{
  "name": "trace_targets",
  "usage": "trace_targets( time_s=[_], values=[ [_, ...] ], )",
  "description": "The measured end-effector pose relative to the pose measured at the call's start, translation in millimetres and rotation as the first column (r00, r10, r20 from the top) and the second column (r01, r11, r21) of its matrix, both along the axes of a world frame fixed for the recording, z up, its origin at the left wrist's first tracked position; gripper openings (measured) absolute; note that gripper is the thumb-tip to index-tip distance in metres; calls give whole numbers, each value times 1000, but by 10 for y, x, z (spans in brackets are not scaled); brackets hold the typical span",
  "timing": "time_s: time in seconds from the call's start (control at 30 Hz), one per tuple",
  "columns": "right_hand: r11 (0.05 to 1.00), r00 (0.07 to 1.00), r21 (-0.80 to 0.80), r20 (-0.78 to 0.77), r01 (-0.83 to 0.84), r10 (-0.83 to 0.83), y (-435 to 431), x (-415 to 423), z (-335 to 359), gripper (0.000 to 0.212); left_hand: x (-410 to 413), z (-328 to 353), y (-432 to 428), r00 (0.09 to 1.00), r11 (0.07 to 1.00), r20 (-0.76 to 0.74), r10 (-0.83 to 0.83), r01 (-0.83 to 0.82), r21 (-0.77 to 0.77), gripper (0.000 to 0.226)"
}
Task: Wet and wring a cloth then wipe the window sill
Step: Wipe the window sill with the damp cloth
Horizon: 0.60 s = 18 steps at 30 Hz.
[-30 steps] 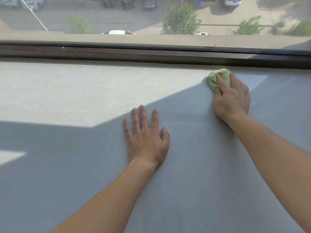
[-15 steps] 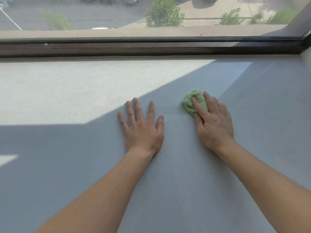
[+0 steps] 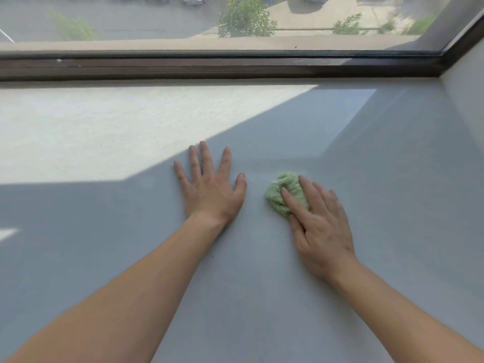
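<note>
From the head view, your right hand [image 3: 323, 226] is pressed down on the green cloth [image 3: 284, 193], fingers laid flat and close together over its near half, so the cloth is pinned under the fingers rather than gripped in a fist. The cloth is bunched into a small wad, sitting on the window sill [image 3: 392, 205] in the shaded part, just right of centre and well short of the window frame [image 3: 235, 68]. Your left hand [image 3: 210, 188] lies just beside it to the left, palm flat on the sill, fingers spread wide and holding nothing; there is a narrow gap of bare sill between its thumb and the cloth. Both forearms run in from the bottom edge, bare. A bright patch of sunlight [image 3: 104, 134] covers the far left of the sill, and its slanting edge ends just past your left fingertips, so both hands and the cloth are in shadow. The dark frame runs across the top and turns a corner at the upper right, where the sill meets a side wall [image 3: 468, 100]. Through the glass [image 3: 131, 22] you can see a street, bushes and parked cars below, all blurred.
</note>
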State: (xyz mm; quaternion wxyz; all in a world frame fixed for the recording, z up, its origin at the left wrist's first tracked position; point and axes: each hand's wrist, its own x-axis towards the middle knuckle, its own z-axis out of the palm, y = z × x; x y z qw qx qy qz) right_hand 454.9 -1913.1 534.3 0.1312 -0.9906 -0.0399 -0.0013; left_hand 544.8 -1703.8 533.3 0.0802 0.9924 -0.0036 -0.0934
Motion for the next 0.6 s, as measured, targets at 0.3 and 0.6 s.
trace_targets(
  time_s=[0.3,0.6],
  values=[
    [975,977,59,8,215,-215,-337,-149,90,51,-493,75,-123,995,990,42,-87,91,-105,61],
    [969,969,-13,26,-247,247,-456,-1220,60,51,-1141,183,-157,998,944,58,-33,50,-326,73]
  ],
)
